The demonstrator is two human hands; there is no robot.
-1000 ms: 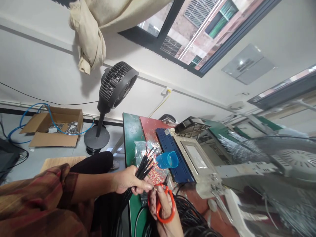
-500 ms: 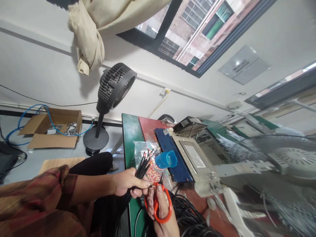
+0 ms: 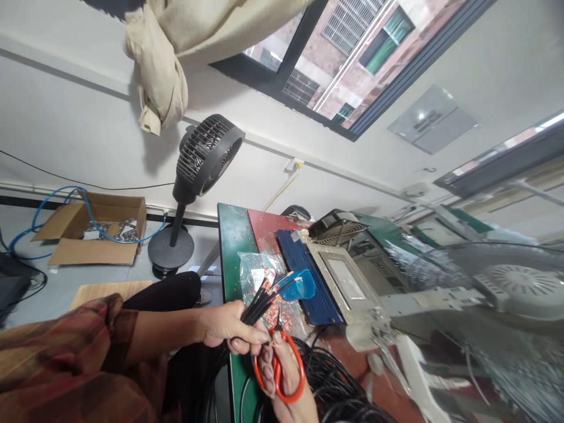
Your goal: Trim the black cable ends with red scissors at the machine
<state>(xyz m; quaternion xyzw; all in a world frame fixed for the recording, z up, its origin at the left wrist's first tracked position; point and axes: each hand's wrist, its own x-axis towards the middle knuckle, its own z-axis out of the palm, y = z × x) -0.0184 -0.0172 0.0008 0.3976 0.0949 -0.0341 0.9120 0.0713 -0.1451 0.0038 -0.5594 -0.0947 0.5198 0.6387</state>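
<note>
the left hand (image 3: 229,332) is closed in a fist around a bundle of black cables (image 3: 259,301), just over the near edge of the green workbench (image 3: 232,247). the cables are thin, round and matt black, and they lie side by side in the fist. above the fingers they spread a little like a fan and point up and to the right. their cut ends show small bits of bare coloured wire, but these are too small to tell more. below the fist the same cables hang down in front of the dark trouser leg.

the right hand (image 3: 286,382) comes up from the bottom edge, with its fingers through the loops of the orange-handled scissors (image 3: 279,367). the short dark blades point up, just beside the left fingertips and the cables. i cannot tell if the blades are apart or together.

a blue plastic cup (image 3: 298,286) lies on its side just behind the cable ends, on a clear plastic bag (image 3: 251,267) with many small coloured pieces. a coil of black cable (image 3: 335,382) lies on the bench to the right of the scissors.
</note>
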